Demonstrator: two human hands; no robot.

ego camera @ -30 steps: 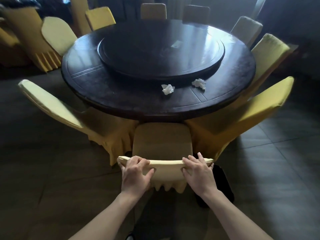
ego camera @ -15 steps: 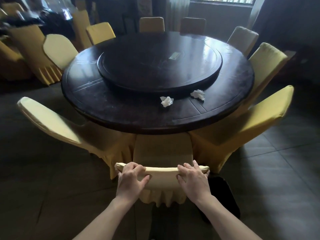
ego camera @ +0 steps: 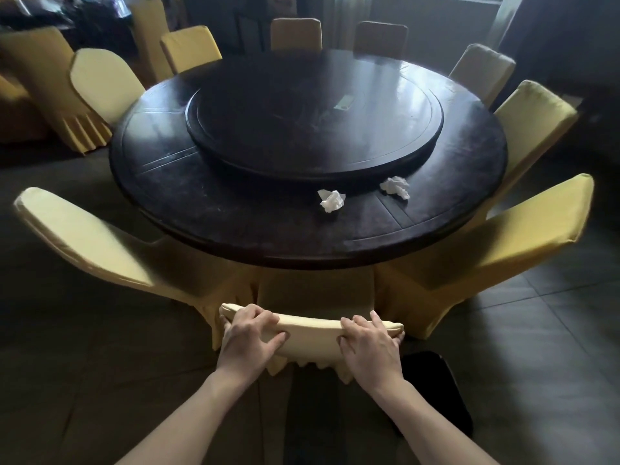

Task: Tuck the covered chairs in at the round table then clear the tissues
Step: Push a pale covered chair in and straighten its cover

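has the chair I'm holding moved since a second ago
Yes. The chair has slid forward, toward the round table: more of its seat now sits under the table's edge.

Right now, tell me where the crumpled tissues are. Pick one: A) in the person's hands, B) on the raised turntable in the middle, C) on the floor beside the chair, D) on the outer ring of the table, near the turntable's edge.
D: both tissues lie on the dark table, just outside the turntable.

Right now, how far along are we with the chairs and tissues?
Done: the neighbouring chairs already sit against the round table. In hand: left hand and right hand grip the near chair, seat partly under. Left: both tissues lie uncollected.
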